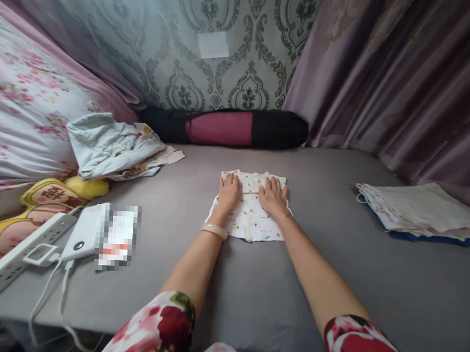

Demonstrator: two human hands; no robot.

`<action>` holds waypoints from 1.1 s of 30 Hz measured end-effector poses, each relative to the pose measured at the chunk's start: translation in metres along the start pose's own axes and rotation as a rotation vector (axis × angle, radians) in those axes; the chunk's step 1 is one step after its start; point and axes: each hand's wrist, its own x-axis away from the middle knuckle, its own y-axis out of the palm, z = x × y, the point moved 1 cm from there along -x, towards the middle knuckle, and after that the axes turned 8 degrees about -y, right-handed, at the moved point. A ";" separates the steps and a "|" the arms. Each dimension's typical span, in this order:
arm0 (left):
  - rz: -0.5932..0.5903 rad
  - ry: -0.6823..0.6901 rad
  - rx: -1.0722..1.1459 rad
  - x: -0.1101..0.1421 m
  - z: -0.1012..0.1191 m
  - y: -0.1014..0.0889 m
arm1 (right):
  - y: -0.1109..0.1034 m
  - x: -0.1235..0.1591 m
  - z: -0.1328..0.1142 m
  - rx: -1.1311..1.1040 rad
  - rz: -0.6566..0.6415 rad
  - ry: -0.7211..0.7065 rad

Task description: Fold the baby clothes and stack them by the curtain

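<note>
A small white baby shirt (252,219) with a tiny print lies flat on the grey sheet, its upper part folded over near the far edge. My left hand (229,191) rests flat on the left side of the shirt, fingers stretched out and pointing away from me. On the shirt's right side my right hand (274,195) also presses flat, its fingers a little apart. A pale bangle (215,230) circles my left wrist. Neither hand grasps anything.
Rumpled clothes (114,146) lie at the left, a neat stack of folded cloths (426,212) at the right. A black and pink long bag (225,127) lines the wall. Near left are a power strip (26,257), a white power bank (88,231), cables and a yellow cushion (15,222).
</note>
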 end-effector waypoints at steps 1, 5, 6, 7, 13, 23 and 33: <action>-0.006 0.044 -0.019 0.003 0.001 -0.002 | -0.001 0.005 0.000 0.007 -0.010 -0.041; -0.033 0.270 -0.087 0.027 0.005 -0.014 | -0.002 0.035 -0.007 0.045 -0.021 -0.204; -0.043 0.325 -0.094 0.035 0.006 -0.018 | -0.002 0.043 -0.009 0.046 -0.030 -0.241; -0.062 0.374 -0.096 0.043 0.006 -0.021 | -0.002 0.050 -0.012 0.041 -0.046 -0.277; -0.247 0.434 -0.024 0.073 -0.003 -0.033 | -0.006 0.071 -0.016 -0.023 -0.164 -0.422; -0.205 0.294 -0.082 0.077 -0.018 -0.040 | -0.012 0.074 0.021 0.006 -0.145 -0.426; -0.279 0.331 -0.090 0.094 -0.021 -0.044 | -0.021 0.099 0.029 -0.015 -0.169 -0.492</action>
